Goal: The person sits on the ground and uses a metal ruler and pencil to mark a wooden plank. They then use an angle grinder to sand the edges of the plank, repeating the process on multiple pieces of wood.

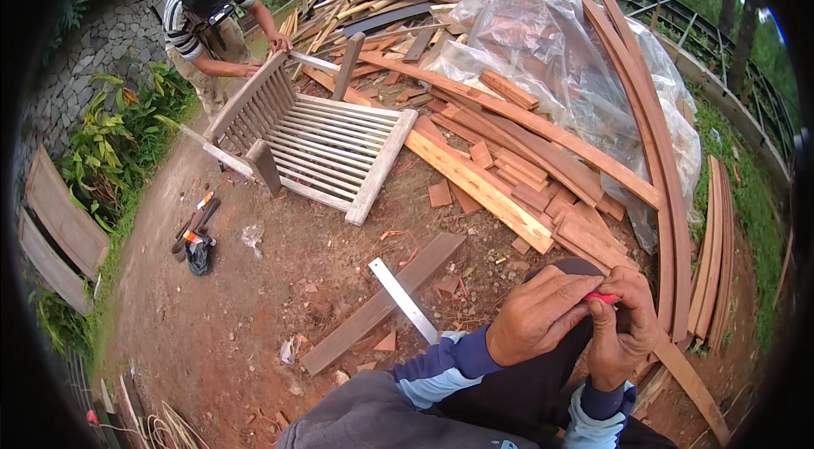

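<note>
Over my lap, my left hand and my right hand meet with their fingertips pinched together. Between them shows a small bright red object, mostly covered by the fingers, so its kind cannot be made out. Both hands are closed on it. Below and left of my left hand, a metal ruler or square blade rests across a brown wooden board on the dirt.
A co-worker grips a slatted wooden bench tipped on the ground. Stacked planks and clear plastic sheeting fill the far right. Long boards stand at my right. Tools with a black bag lie left.
</note>
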`<state>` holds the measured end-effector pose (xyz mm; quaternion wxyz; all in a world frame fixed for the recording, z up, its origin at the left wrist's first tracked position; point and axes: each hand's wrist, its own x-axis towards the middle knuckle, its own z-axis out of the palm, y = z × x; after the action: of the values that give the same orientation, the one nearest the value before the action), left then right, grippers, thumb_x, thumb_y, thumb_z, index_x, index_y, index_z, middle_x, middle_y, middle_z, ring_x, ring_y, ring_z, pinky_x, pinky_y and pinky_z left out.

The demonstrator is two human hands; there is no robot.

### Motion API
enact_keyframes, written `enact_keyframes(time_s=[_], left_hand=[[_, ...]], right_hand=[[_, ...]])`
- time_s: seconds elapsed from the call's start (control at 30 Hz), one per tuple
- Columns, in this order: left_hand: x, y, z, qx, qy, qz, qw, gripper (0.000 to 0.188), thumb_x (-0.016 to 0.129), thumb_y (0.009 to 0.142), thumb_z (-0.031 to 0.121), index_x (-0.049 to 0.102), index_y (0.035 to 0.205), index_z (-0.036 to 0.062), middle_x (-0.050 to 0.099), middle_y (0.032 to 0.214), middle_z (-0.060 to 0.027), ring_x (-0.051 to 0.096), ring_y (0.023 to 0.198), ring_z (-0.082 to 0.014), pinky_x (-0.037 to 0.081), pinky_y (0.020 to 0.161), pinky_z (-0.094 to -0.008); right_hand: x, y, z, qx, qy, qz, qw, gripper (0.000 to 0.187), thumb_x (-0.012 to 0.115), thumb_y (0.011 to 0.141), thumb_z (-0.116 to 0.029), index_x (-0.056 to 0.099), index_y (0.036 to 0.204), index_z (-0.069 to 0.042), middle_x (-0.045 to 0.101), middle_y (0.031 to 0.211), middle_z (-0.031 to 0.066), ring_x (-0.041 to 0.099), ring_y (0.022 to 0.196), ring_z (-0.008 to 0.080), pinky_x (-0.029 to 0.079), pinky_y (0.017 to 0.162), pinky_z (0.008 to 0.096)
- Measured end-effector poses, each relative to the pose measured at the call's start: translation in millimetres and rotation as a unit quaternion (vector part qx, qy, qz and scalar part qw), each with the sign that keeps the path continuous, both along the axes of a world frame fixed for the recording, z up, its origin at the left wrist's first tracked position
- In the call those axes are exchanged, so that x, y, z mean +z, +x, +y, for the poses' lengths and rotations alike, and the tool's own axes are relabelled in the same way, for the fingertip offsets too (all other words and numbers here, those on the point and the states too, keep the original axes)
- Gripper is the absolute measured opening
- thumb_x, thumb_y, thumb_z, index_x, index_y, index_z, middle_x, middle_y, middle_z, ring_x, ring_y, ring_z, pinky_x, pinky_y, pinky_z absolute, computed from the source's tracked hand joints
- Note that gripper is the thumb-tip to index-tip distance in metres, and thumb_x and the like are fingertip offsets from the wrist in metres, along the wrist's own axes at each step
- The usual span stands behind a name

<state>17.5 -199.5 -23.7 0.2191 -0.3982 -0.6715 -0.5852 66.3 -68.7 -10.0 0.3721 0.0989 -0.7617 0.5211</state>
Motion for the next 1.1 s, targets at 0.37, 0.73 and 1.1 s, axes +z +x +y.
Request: enact_keyframes(time_s=[0.37,0.73,1.1], left_hand=[[-277.4,-15.6,-221.5,0.408,0.061,-0.496,0.764,0.02,0.075,0.074,0.008,0.061,0.086,-0.0001,0.066,0.072,-0.009,0.064,0.07,-0.0157,0.05,0.064,-0.0283],[-360.8,3.5,-267.7,0.582,-0.239,-0.477,0.614,0.028,0.082,0.064,0.011,0.064,0.08,-0.004,0.067,0.082,-0.021,0.066,0.077,-0.036,0.052,0.072,-0.0445],[-322.7,-11.6,-270.0,0.6,-0.31,-0.371,0.637,0.062,0.072,0.078,0.049,0.056,0.102,-0.0053,0.062,0.095,-0.0256,0.062,0.086,-0.0407,0.048,0.077,-0.0496]], right_hand=[[-29.0,28.0,66.5,-0.065,-0.089,-0.166,0.98,0.031,0.054,0.097,-0.015,0.055,0.12,0.006,0.06,0.1,0.0088,0.053,0.075,0.0089,0.045,0.061,0.0207],[-50.6,105.2,145.5,-0.187,-0.068,-0.319,0.927,0.026,0.055,0.096,-0.015,0.06,0.114,0.003,0.063,0.096,0.0055,0.056,0.074,0.008,0.046,0.061,0.022],[-5.8,252.6,213.6,-0.43,-0.06,-0.178,0.883,0.029,0.055,0.097,-0.019,0.06,0.116,0.003,0.065,0.1,0.0079,0.057,0.076,0.0072,0.046,0.061,0.0211]])
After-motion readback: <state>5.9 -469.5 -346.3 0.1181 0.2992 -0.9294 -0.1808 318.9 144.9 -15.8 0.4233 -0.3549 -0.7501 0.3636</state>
